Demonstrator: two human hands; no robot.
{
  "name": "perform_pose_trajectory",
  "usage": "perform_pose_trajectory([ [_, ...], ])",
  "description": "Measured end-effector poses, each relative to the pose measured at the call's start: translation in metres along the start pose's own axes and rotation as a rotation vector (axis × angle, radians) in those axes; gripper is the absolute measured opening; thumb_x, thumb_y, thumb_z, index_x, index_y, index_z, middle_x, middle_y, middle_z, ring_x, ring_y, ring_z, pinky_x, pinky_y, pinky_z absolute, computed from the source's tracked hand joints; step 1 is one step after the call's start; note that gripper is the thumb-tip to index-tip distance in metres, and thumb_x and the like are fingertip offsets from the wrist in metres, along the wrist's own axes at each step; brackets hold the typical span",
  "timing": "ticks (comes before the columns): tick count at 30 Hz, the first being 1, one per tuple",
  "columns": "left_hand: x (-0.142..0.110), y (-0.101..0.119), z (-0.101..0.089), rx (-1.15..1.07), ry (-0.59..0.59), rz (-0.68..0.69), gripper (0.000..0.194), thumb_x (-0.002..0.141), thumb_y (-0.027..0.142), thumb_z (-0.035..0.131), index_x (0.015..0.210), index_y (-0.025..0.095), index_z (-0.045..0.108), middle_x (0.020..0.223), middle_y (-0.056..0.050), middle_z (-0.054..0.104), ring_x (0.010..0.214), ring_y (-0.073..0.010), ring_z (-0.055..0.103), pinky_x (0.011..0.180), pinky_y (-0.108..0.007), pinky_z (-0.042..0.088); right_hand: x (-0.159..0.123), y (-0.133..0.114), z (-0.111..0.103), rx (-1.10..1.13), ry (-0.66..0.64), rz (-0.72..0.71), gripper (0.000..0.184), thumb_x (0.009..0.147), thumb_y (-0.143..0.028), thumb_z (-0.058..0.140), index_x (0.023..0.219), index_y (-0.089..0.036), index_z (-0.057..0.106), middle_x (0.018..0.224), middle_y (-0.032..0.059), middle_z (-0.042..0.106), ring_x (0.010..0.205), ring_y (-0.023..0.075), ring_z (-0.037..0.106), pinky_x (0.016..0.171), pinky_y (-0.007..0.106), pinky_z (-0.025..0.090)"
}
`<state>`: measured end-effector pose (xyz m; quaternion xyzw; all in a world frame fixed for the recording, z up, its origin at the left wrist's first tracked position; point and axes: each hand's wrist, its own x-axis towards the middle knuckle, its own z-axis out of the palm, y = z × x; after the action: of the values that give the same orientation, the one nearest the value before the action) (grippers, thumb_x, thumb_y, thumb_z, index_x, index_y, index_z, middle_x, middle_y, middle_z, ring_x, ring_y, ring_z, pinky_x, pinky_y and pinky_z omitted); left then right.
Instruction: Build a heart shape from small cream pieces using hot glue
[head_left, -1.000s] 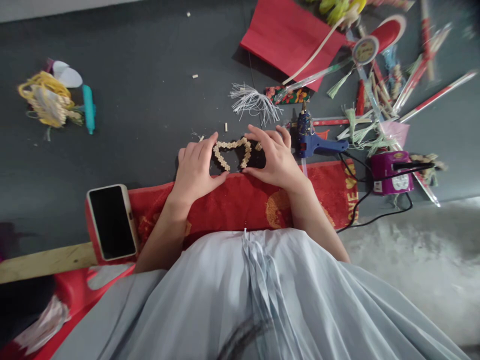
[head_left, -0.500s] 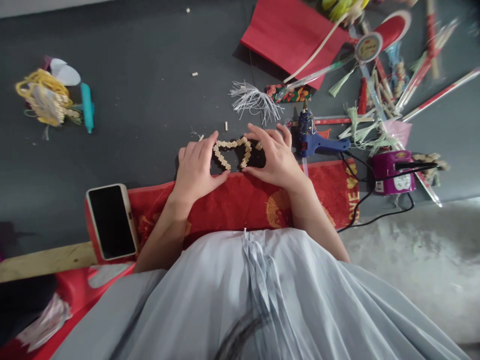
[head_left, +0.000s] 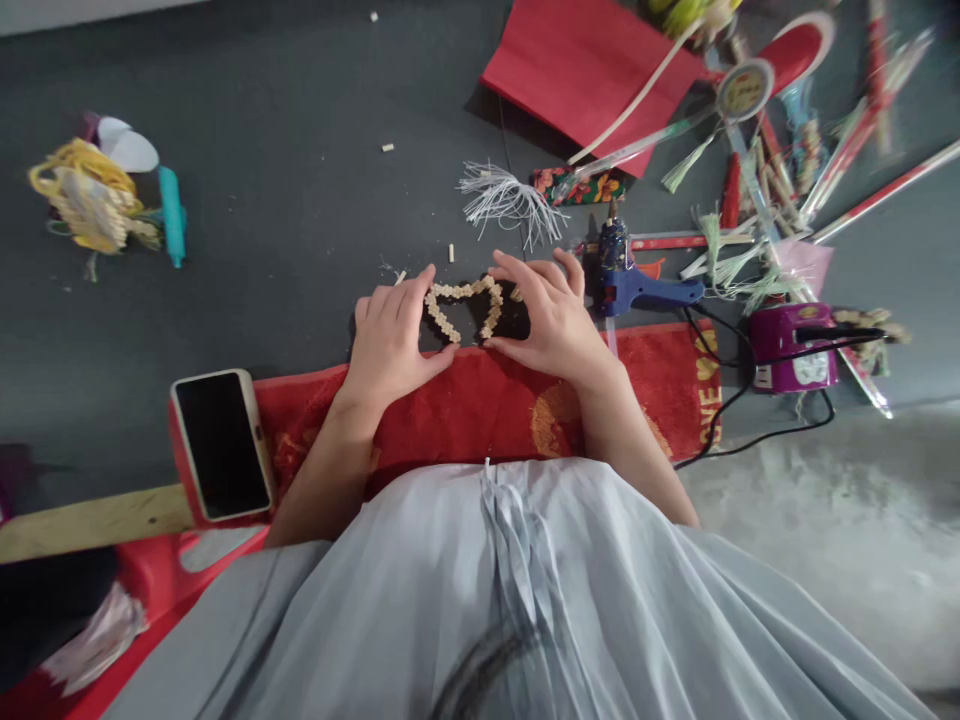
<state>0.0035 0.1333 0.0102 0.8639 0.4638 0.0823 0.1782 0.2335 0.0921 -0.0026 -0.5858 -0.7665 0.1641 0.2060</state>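
A heart-shaped outline [head_left: 459,291] made of small pale cream pieces lies between my hands, with a gap at its lower point. My left hand [head_left: 394,335] holds its left side, forefinger at the upper lobe and thumb near the lower end. On the other side, my right hand [head_left: 553,318] grips the right strand between forefinger and thumb, its other fingers raised and bent. A small pale piece [head_left: 516,294] shows under the right hand, partly hidden. Beneath both wrists is a red towel [head_left: 465,400] along the table's near edge.
Right of my hand sits a blue glue gun [head_left: 619,280], its black cord running past a purple box-shaped device [head_left: 793,345]. White strands [head_left: 506,200], red paper [head_left: 577,80] and ribbon spools [head_left: 744,90] lie beyond. At left are a phone [head_left: 225,445] and yellow cord [head_left: 90,175].
Both hands and the heart-shaped outline stay almost in place. The view has shifted very slightly; nothing was taken hold of or let go.
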Motion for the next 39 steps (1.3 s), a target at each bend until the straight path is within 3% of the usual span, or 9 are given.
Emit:
perform_pose_trajectory([
  [4, 0.001, 0.001, -0.002, 0.008, -0.020, -0.021, 0.084, 0.081, 0.041, 0.070, 0.151, 0.017, 0.031, 0.142, -0.016, 0.056, 0.126, -0.0381, 0.052, 0.103, -0.048, 0.039, -0.003, -0.006, -0.009, -0.040, 0.011, 0.003, 0.080, 0.090, -0.061, 0.049, 0.153, -0.015, 0.031, 0.143, 0.0135, 0.058, 0.131, 0.0310, 0.048, 0.121, 0.057, 0.016],
  [7, 0.001, 0.001, -0.003, 0.000, -0.036, -0.042, 0.086, 0.079, 0.045, 0.070, 0.151, 0.019, 0.032, 0.143, -0.014, 0.056, 0.125, -0.0384, 0.052, 0.102, -0.049, 0.039, -0.006, -0.017, -0.024, -0.111, 0.001, 0.032, 0.073, 0.093, -0.056, 0.048, 0.150, -0.013, 0.037, 0.142, 0.0154, 0.056, 0.130, 0.0319, 0.047, 0.119, 0.055, 0.022],
  [10, 0.001, 0.002, -0.004, -0.010, -0.032, -0.057, 0.087, 0.077, 0.045, 0.070, 0.151, 0.020, 0.033, 0.143, -0.012, 0.057, 0.123, -0.0375, 0.053, 0.102, -0.049, 0.039, -0.008, -0.030, -0.039, -0.211, -0.063, 0.128, 0.055, 0.097, -0.042, 0.046, 0.145, -0.014, 0.048, 0.126, 0.0152, 0.064, 0.116, 0.0315, 0.054, 0.105, 0.050, 0.038],
  [13, 0.001, 0.002, -0.004, -0.023, -0.017, -0.059, 0.087, 0.076, 0.045, 0.070, 0.151, 0.020, 0.034, 0.141, -0.012, 0.058, 0.122, -0.0367, 0.054, 0.102, -0.049, 0.038, -0.007, -0.039, -0.048, -0.273, -0.204, 0.165, 0.047, 0.100, -0.028, 0.038, 0.141, -0.012, 0.054, 0.107, 0.0141, 0.069, 0.100, 0.0287, 0.059, 0.090, 0.042, 0.044],
  [19, 0.001, 0.000, -0.004, -0.056, -0.018, -0.069, 0.090, 0.073, 0.046, 0.071, 0.151, 0.022, 0.033, 0.140, -0.011, 0.058, 0.121, -0.0357, 0.054, 0.102, -0.049, 0.038, 0.000, -0.053, -0.051, -0.356, -0.534, 0.208, 0.057, 0.097, -0.016, 0.032, 0.153, -0.011, 0.040, 0.086, 0.0117, 0.074, 0.073, 0.0213, 0.064, 0.062, 0.030, 0.036],
  [23, 0.001, -0.001, -0.003, -0.055, -0.028, -0.068, 0.091, 0.074, 0.048, 0.070, 0.152, 0.020, 0.031, 0.141, -0.013, 0.057, 0.122, -0.0364, 0.052, 0.103, -0.050, 0.036, 0.003, -0.062, -0.054, -0.390, -0.638, 0.190, 0.062, 0.096, -0.017, 0.034, 0.158, -0.020, 0.032, 0.079, 0.0095, 0.075, 0.064, 0.0210, 0.065, 0.056, 0.030, 0.028],
  [28, 0.000, 0.001, -0.005, -0.051, -0.024, -0.075, 0.091, 0.073, 0.048, 0.071, 0.151, 0.019, 0.032, 0.140, -0.012, 0.058, 0.122, -0.0356, 0.052, 0.103, -0.049, 0.037, 0.001, -0.055, -0.056, -0.185, -0.604, 0.077, 0.055, 0.094, -0.016, 0.041, 0.142, -0.036, 0.056, 0.088, 0.0041, 0.078, 0.072, 0.0186, 0.068, 0.063, 0.029, 0.033],
  [34, 0.001, 0.004, -0.006, -0.035, -0.026, -0.069, 0.089, 0.075, 0.045, 0.071, 0.151, 0.019, 0.033, 0.141, -0.012, 0.058, 0.123, -0.0352, 0.052, 0.104, -0.048, 0.037, -0.001, -0.036, -0.056, 0.036, -0.488, 0.074, 0.048, 0.089, -0.013, 0.043, 0.122, -0.031, 0.073, 0.095, 0.0017, 0.077, 0.082, 0.0161, 0.068, 0.067, 0.026, 0.039],
  [39, 0.001, 0.004, -0.005, -0.026, -0.045, -0.077, 0.090, 0.075, 0.044, 0.072, 0.151, 0.016, 0.034, 0.140, -0.015, 0.057, 0.124, -0.0370, 0.052, 0.104, -0.048, 0.036, -0.002, -0.037, -0.058, -0.087, -0.449, 0.160, 0.047, 0.090, -0.014, 0.041, 0.122, -0.029, 0.073, 0.104, 0.0032, 0.079, 0.086, 0.0183, 0.070, 0.066, 0.027, 0.038],
])
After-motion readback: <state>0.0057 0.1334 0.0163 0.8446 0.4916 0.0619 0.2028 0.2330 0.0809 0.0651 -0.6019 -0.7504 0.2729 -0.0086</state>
